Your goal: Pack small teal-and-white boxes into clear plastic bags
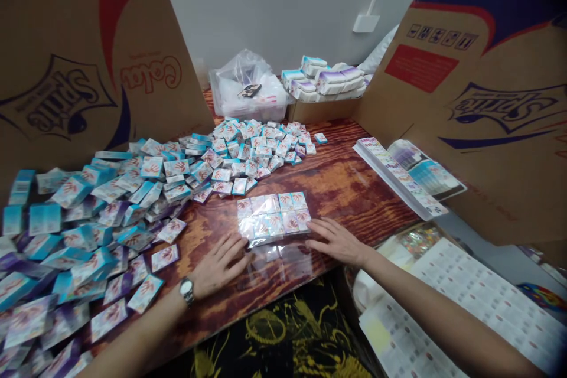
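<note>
A clear plastic bag (281, 263) lies on the table, with several small printed boxes (274, 214) in two rows inside its far part. My left hand (221, 266), a watch on its wrist, rests at the near left corner of the rows, fingers stretched out. At the near right corner my right hand (336, 241) touches the bag's edge, fingers also extended. Neither hand is closed round anything. The bag's near part lies flat toward the table edge. A large heap of loose small boxes (128, 207) in blue and purple spreads left of the bag.
Cardboard cartons stand at the left (146, 112) and right (500, 177). Behind are a plastic tub (248, 112) and a carton (325, 110) of bundled packs. Printed strips (390, 171) lie at the table's right side; label sheets (478, 289) lie below my right arm.
</note>
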`<act>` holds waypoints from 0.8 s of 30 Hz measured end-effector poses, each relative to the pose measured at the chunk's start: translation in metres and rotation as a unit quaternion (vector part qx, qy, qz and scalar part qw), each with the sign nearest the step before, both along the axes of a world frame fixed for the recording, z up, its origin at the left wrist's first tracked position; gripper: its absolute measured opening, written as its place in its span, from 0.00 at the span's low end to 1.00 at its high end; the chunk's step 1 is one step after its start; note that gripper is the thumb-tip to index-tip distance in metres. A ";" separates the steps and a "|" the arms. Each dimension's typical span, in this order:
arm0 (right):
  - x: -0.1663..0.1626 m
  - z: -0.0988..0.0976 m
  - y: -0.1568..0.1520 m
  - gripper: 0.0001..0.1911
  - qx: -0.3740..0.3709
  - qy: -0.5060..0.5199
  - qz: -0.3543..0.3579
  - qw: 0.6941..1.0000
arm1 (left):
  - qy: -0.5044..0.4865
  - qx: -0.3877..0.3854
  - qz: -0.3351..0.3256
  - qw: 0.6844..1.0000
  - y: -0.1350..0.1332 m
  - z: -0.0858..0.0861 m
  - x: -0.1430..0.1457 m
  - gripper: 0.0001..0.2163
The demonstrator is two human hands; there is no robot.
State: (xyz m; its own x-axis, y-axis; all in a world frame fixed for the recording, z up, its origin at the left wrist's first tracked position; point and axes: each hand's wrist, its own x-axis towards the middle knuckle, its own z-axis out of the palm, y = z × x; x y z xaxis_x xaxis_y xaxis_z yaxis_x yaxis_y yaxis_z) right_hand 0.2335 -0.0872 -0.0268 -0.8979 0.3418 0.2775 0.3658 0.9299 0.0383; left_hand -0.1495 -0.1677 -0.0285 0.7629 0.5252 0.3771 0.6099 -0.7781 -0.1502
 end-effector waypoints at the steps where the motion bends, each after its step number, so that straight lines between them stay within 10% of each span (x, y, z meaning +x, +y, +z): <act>1: -0.003 0.000 0.001 0.17 0.018 0.002 0.025 1.000 | 0.000 0.006 -0.011 1.000 0.003 -0.001 0.003 0.17; 24: -0.012 -0.003 0.004 0.10 0.014 0.095 0.065 0.993 | -0.069 -0.036 -0.050 0.996 0.012 0.001 0.002 0.12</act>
